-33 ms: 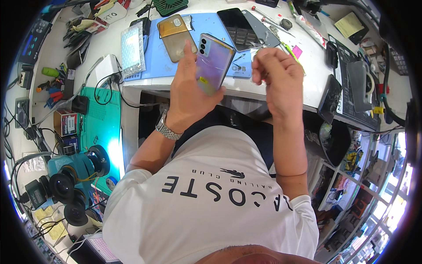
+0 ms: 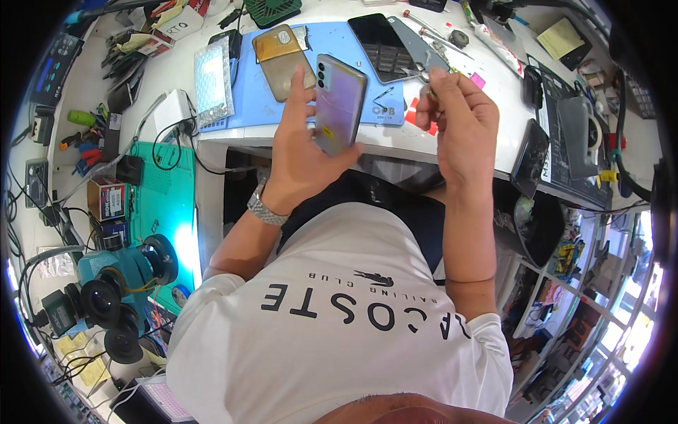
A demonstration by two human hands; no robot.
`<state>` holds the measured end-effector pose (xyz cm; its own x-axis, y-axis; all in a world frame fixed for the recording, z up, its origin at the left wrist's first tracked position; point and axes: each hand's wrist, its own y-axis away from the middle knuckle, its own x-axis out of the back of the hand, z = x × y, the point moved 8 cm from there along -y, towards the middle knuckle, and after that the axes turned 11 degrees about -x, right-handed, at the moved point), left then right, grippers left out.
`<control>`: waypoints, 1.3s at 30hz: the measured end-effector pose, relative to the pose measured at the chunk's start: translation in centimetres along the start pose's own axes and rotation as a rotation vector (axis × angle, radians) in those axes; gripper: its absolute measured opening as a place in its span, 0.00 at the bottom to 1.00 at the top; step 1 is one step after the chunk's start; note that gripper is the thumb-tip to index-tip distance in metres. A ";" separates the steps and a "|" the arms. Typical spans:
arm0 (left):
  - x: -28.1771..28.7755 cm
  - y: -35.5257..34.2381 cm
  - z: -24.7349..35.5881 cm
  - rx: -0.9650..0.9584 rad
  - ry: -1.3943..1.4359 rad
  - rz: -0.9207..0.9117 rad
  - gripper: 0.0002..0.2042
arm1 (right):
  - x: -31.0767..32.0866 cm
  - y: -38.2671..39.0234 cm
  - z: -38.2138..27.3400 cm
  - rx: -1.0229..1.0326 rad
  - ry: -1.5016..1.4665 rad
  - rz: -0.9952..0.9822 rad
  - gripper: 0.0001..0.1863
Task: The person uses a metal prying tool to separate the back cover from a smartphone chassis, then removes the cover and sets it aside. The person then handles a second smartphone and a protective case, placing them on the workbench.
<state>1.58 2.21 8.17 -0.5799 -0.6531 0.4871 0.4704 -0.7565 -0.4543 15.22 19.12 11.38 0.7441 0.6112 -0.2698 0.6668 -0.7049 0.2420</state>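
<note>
My left hand (image 2: 300, 145) is closed round the edges of a smartphone (image 2: 340, 106). The phone's shiny purple back is turned up, with camera lenses at the far corner and a small yellow sticker near the bottom. To its right, my right hand (image 2: 462, 120) is raised over the table edge, thumb and fingers pinched together. Something small may be between the fingertips, too small to name. Red pieces (image 2: 417, 116) show beside those fingers. Beyond the phone, a clear, yellowed phone case (image 2: 284, 62) lies on the blue mat (image 2: 244, 106).
A black phone (image 2: 381, 46) and a grey phone panel (image 2: 424, 46) lie beyond my right hand. Bubble wrap (image 2: 213, 81) is at the mat's left. A teal microscope (image 2: 113, 275) stands at left by a green mat (image 2: 162, 198). Another dark phone (image 2: 528, 159) sits at the right table edge.
My right hand has shifted slightly right, away from the phone, and the red pieces now show beside it. The phone in my left hand has tilted a little and moved slightly left.
</note>
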 end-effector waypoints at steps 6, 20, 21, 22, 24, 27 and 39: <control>-1.1 0.7 -0.8 0.164 1.298 -0.083 0.55 | -0.7 0.0 -0.6 0.239 0.104 0.089 0.07; -4.6 3.5 -0.2 0.244 2.052 -0.363 0.59 | -3.9 -0.1 1.8 0.096 0.074 -0.252 0.15; -4.7 3.5 -0.3 0.262 2.039 -0.362 0.59 | -3.8 0.0 1.8 0.100 0.071 -0.249 0.15; -4.6 3.5 -0.4 0.280 2.025 -0.362 0.59 | -3.7 0.0 1.8 0.099 0.063 -0.239 0.15; -4.6 3.6 -0.4 0.300 2.008 -0.366 0.59 | -3.5 0.1 1.7 0.097 0.047 -0.221 0.14; -4.4 3.4 -0.1 0.311 1.997 -0.381 0.59 | -3.5 0.2 1.6 0.094 0.066 -0.218 0.15; -2.3 1.5 -0.2 0.379 1.586 -0.011 0.46 | -4.1 2.9 -0.2 0.644 0.591 0.073 0.25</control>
<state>3.51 2.59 6.22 -0.5356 -0.1407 -0.8327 0.4502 -0.8818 -0.1405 14.08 14.67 13.35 0.8032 0.5171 0.2959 0.5956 -0.7067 -0.3819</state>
